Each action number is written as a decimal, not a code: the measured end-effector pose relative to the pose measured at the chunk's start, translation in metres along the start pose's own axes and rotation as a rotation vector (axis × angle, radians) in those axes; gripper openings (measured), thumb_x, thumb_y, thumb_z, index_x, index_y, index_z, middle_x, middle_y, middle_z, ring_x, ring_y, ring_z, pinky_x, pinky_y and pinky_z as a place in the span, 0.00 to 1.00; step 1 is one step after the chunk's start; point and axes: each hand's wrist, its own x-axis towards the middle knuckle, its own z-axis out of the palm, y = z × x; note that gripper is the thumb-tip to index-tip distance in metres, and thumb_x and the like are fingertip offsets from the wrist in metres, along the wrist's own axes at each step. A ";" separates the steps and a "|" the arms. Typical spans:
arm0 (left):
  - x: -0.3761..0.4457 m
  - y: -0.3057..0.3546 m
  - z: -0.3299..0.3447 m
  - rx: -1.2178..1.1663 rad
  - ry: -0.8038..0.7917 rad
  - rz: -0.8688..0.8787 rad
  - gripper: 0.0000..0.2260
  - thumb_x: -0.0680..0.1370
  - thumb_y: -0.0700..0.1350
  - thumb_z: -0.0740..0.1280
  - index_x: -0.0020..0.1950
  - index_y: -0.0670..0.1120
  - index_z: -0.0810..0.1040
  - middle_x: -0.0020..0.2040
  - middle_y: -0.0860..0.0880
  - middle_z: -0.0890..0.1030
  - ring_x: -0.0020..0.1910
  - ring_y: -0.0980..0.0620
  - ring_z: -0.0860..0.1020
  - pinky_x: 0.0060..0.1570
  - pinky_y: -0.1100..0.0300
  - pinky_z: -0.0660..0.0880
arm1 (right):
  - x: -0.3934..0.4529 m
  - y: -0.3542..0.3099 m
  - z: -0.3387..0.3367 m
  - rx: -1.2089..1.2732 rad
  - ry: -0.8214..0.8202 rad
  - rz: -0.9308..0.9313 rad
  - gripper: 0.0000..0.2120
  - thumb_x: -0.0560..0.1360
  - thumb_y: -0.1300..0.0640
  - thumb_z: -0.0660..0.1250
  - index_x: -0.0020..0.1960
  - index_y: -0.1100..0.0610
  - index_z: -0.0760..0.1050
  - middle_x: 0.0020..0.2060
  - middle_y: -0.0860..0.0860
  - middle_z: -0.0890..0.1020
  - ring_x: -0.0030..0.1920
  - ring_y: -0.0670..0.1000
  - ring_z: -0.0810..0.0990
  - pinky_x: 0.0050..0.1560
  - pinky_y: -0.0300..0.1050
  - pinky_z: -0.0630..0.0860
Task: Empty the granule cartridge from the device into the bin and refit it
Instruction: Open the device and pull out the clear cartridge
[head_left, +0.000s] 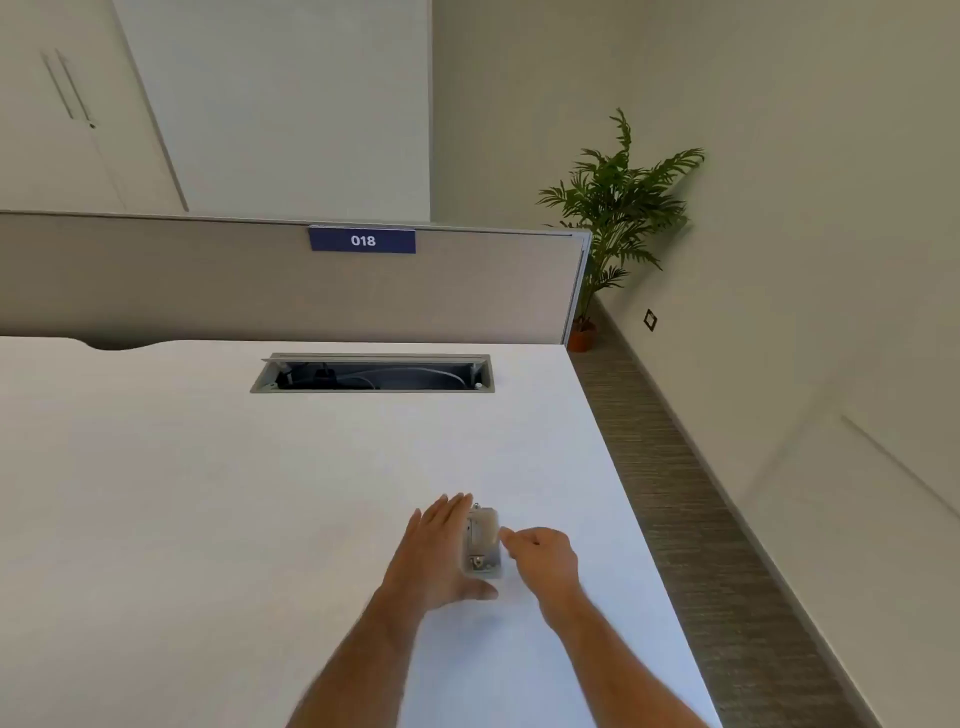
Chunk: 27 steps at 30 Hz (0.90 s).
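Observation:
A small pale grey device (483, 543) stands upright on the white desk (208, 493), near its right edge. My left hand (439, 556) cups it from the left, fingers straight along its side and thumb under its near end. My right hand (543, 556) is at its right side, fingers curled, with the fingertips touching the device's right edge. The picture is blurred, so I cannot make out the cartridge on its own. No bin is in view.
A cable-tray opening (373, 374) is cut into the desk at the back. A grey partition (208, 286) with a blue "018" label (362, 240) stands behind it. The desk's right edge drops to carpet (691, 519). A potted plant (618, 208) stands in the corner.

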 end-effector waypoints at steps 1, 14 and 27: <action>0.003 -0.001 0.000 -0.013 -0.014 -0.005 0.58 0.63 0.67 0.78 0.82 0.48 0.48 0.83 0.50 0.53 0.82 0.50 0.48 0.80 0.46 0.47 | 0.002 0.000 0.003 0.014 -0.009 0.003 0.16 0.75 0.52 0.72 0.36 0.61 0.74 0.35 0.53 0.74 0.36 0.51 0.70 0.38 0.44 0.67; 0.031 -0.008 0.013 -0.031 -0.107 -0.005 0.57 0.64 0.61 0.80 0.82 0.47 0.49 0.83 0.50 0.56 0.82 0.50 0.50 0.80 0.45 0.50 | 0.016 0.000 0.020 0.073 -0.052 0.138 0.11 0.75 0.61 0.70 0.34 0.58 0.78 0.33 0.53 0.80 0.34 0.51 0.76 0.33 0.40 0.70; 0.021 -0.009 0.001 -0.219 -0.085 -0.004 0.56 0.57 0.63 0.82 0.78 0.53 0.58 0.75 0.53 0.69 0.71 0.54 0.69 0.65 0.61 0.68 | -0.011 -0.017 -0.005 0.191 -0.140 0.144 0.11 0.77 0.63 0.70 0.36 0.58 0.82 0.33 0.51 0.82 0.34 0.47 0.75 0.33 0.38 0.69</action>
